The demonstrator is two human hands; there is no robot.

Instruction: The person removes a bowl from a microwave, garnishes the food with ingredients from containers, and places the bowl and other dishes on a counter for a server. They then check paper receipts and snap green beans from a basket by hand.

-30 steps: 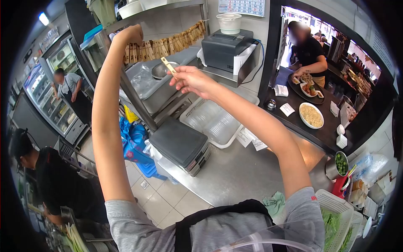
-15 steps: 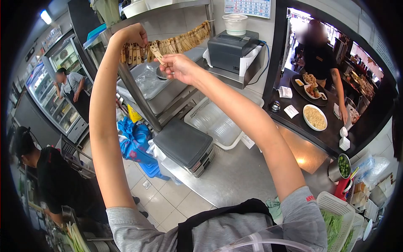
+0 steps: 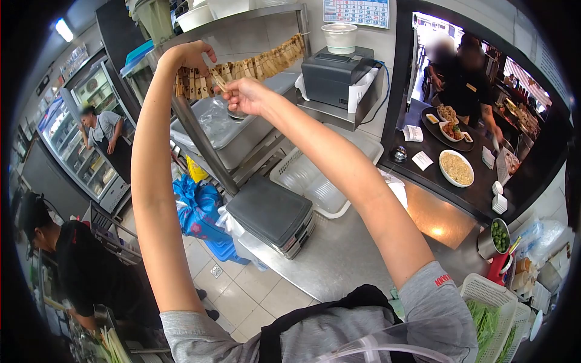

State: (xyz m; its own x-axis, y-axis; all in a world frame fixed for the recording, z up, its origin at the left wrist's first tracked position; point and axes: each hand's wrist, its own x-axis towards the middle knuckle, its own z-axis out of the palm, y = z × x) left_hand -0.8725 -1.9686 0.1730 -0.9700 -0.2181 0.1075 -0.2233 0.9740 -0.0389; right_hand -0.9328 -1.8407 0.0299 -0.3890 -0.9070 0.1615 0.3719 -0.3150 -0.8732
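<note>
A row of wooden clothespins (image 3: 260, 65) with dark markings hangs on a line across the metal shelf frame. My right hand (image 3: 247, 95) pinches one wooden clothespin (image 3: 219, 80) by its end, just in front of the row. Above the row's left part is my left hand (image 3: 189, 55), its fingers bent and apart with nothing visible between them. Behind and below my right hand is a grey lidded container (image 3: 221, 136) with clear plastic on it.
A black printer (image 3: 336, 78) stands right of the line, a white tub (image 3: 339, 38) on top. Below are a white basket (image 3: 345, 212) of clear containers and stacked black boxes (image 3: 269, 212). Dishes, including a noodle bowl (image 3: 456, 168), occupy the pass window. Several people are nearby.
My left hand's fingers have spread and lifted off the clothespin row. The clothespin in my right hand has shifted slightly left and down. The person's arm at the window has drawn back.
</note>
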